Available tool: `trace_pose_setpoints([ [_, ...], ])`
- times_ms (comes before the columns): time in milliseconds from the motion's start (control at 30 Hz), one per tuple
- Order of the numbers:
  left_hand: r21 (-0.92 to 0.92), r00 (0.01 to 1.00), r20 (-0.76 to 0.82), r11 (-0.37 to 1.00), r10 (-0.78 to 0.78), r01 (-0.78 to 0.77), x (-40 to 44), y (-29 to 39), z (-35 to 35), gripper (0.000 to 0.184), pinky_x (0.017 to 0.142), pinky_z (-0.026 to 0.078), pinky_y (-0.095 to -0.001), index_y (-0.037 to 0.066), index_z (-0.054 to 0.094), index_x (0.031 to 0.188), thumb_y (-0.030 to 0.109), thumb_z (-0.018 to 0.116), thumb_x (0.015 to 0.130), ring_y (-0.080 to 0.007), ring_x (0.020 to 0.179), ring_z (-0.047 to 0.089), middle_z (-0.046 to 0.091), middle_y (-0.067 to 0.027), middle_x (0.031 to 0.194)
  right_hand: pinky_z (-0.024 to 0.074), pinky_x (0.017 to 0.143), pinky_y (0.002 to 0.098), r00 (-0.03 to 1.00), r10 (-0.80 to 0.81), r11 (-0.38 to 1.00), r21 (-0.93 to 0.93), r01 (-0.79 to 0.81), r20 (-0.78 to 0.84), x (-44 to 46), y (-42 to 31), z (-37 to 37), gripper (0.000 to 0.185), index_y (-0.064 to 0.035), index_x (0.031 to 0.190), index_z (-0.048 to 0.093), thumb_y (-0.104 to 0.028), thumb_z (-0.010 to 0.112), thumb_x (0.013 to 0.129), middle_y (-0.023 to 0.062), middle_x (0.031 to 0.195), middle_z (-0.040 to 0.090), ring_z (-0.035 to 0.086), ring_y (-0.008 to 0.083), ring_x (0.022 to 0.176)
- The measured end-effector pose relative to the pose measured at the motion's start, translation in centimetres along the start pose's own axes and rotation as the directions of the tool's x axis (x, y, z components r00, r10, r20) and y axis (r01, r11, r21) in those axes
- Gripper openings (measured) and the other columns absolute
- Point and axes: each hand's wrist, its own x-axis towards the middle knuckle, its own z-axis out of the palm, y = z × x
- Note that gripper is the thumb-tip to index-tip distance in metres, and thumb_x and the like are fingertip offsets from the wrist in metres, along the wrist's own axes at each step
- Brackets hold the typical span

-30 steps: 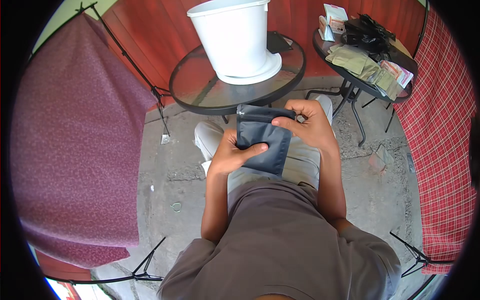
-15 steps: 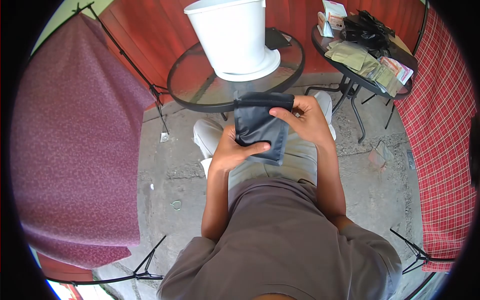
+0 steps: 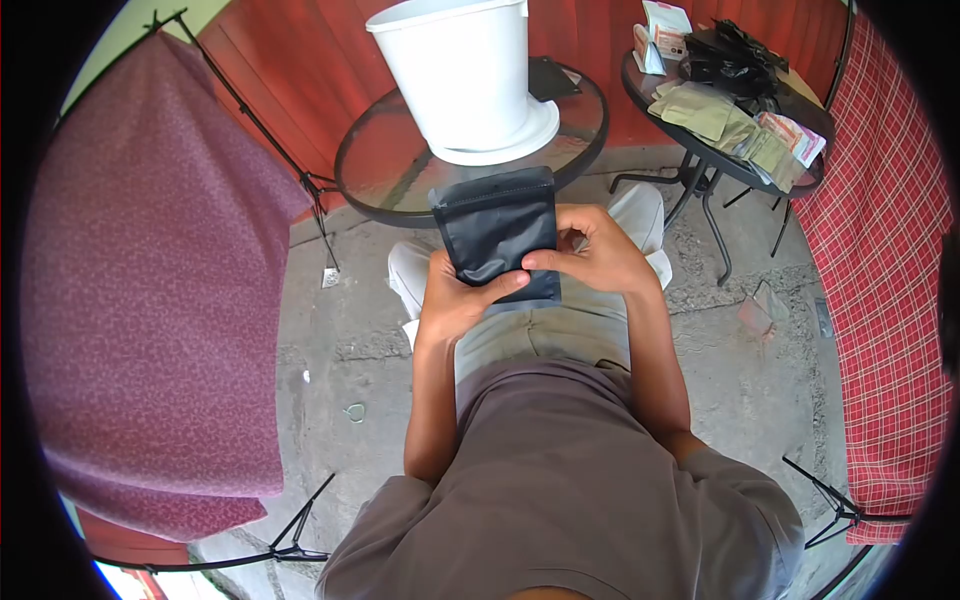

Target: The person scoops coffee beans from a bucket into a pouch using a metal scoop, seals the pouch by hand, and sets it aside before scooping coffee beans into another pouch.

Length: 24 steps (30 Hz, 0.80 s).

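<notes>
A black zip pouch (image 3: 497,228) is held upright over my lap, its sealed-looking top strip facing away from me. My left hand (image 3: 462,297) grips its lower left part, thumb across the front and fingers hidden behind. From the right, my right hand (image 3: 598,255) pinches the pouch's lower right side, its thumb tip close to the left thumb. The pouch looks flat, with creases on its front; whether anything is inside cannot be seen.
A white bucket (image 3: 455,80) stands on a lid on the round glass table (image 3: 365,165) ahead. A second table (image 3: 690,135) at right bears green pouches (image 3: 700,112), black bags (image 3: 735,60) and printed packets (image 3: 662,35). Draped cloths on stands flank both sides.
My right hand has slid from the pouch's top right corner down to its lower right side. The pouch has shifted slightly left and up and tilted the other way.
</notes>
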Motion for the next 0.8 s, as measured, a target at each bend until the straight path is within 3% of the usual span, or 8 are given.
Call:
trace_pose_setpoints([
  [133, 0.075, 0.999, 0.04, 0.997, -0.023, 0.02, -0.2, 0.1, -0.5, 0.036, 0.083, 0.053, -0.0271, -0.002, 0.069, 0.107, -0.005, 0.081, 0.074, -0.0107, 0.092, 0.065, 0.072, -0.0053, 0.101, 0.0365, 0.05, 0.0244, 0.999, 0.018, 0.998, 0.064, -0.016, -0.038, 0.1, -0.7, 0.0, 0.027, -0.0017, 0.076, 0.067, -0.023, 0.085, 0.077, -0.0013, 0.059, 0.054, 0.046, 0.0051, 0.057],
  [233, 0.045, 0.999, 0.033, 0.998, -0.035, 0.034, -0.1, 0.0, 0.0, 0.036, 0.083, 0.053, -0.0271, -0.001, 0.069, 0.107, -0.005, 0.081, 0.073, -0.0106, 0.091, 0.065, 0.072, -0.0051, 0.101, 0.0362, 0.051, 0.0218, 0.999, 0.026, 0.999, -0.037, -0.027, -0.032, 0.0, -0.2, -0.5, 0.024, -0.001, 0.08, 0.069, -0.02, 0.084, 0.077, -0.0013, 0.064, 0.06, 0.048, 0.0038, 0.059],
  [333, 0.067, 1.0, 0.019, 0.998, 0.014, -0.015, 0.0, -0.2, 0.1, 0.037, 0.082, 0.053, -0.0277, -0.001, 0.069, 0.108, -0.005, 0.081, 0.073, -0.0103, 0.09, 0.064, 0.071, -0.005, 0.101, 0.0365, 0.051, 0.0206, 0.998, 0.045, 0.999, 0.001, -0.045, -0.05, 0.1, -1.0, -0.4, 0.022, -0.0002, 0.083, 0.071, -0.018, 0.084, 0.078, -0.0014, 0.067, 0.063, 0.05, 0.0035, 0.061],
  [433, 0.101, 0.998, 0.061, 0.995, -0.015, 0.009, -0.1, -0.7, -0.2, 0.035, 0.078, 0.053, -0.0267, -0.002, 0.07, 0.105, -0.003, 0.083, 0.072, -0.0092, 0.087, 0.064, 0.072, -0.005, 0.098, 0.0381, 0.052, 0.0228, 0.978, -0.017, 0.975, 0.214, 0.063, -0.209, 0.3, -1.8, 0.7, 0.021, 0.0004, 0.087, 0.071, -0.016, 0.083, 0.078, -0.0021, 0.066, 0.063, 0.05, 0.0044, 0.06],
  [533, 0.365, 0.972, 0.194, 0.929, -0.134, 0.055, -0.3, -1.8, -1.1, 0.032, 0.074, 0.053, -0.0254, -0.003, 0.07, 0.1, 0.002, 0.084, 0.072, -0.0079, 0.082, 0.064, 0.072, -0.0042, 0.092, 0.0385, 0.052, 0.0259, 0.969, -0.094, 0.981, 0.146, 0.129, -0.228, 0.5, -1.7, 0.5, 0.022, 0.0016, 0.084, 0.071, -0.017, 0.083, 0.079, -0.0011, 0.062, 0.06, 0.048, 0.0054, 0.059],
  [633, 0.357, 0.969, 0.186, 0.93, -0.163, 0.087, -0.3, -1.4, -0.1, 0.032, 0.072, 0.052, -0.0247, -0.004, 0.071, 0.097, 0.006, 0.086, 0.071, -0.0071, 0.08, 0.063, 0.072, -0.0029, 0.088, 0.0383, 0.052, 0.0274, 0.99, 0.017, 0.999, -0.029, -0.021, -0.137, -0.1, -2.0, -0.9, 0.025, 0.0034, 0.078, 0.07, -0.018, 0.082, 0.079, 0.0003, 0.062, 0.061, 0.048, 0.0058, 0.059],
  [733, 0.278, 0.979, 0.199, 0.96, -0.053, -0.005, -0.3, -0.9, 0.4, 0.027, 0.071, 0.052, -0.0243, -0.003, 0.071, 0.099, 0.006, 0.083, 0.076, -0.0065, 0.081, 0.062, 0.071, -0.0018, 0.087, 0.0367, 0.052, 0.0274, 0.985, 0.049, 0.998, -0.039, -0.057, -0.168, -0.1, -2.5, -0.9, 0.029, 0.0045, 0.075, 0.069, -0.021, 0.081, 0.081, 0.0013, 0.059, 0.057, 0.047, 0.0056, 0.059],
  [800, 0.073, 0.993, 0.111, 0.997, -0.043, 0.035, -0.1, -0.4, 0.8, 0.024, 0.071, 0.051, -0.0235, -0.003, 0.071, 0.1, 0.004, 0.08, 0.079, -0.0058, 0.081, 0.062, 0.07, -0.0013, 0.087, 0.0359, 0.051, 0.0277, 0.977, 0.105, 0.994, -0.012, -0.109, -0.187, -0.1, -2.1, -0.6, 0.028, 0.0048, 0.076, 0.069, -0.021, 0.079, 0.082, 0.0014, 0.058, 0.055, 0.046, 0.006, 0.058],
])
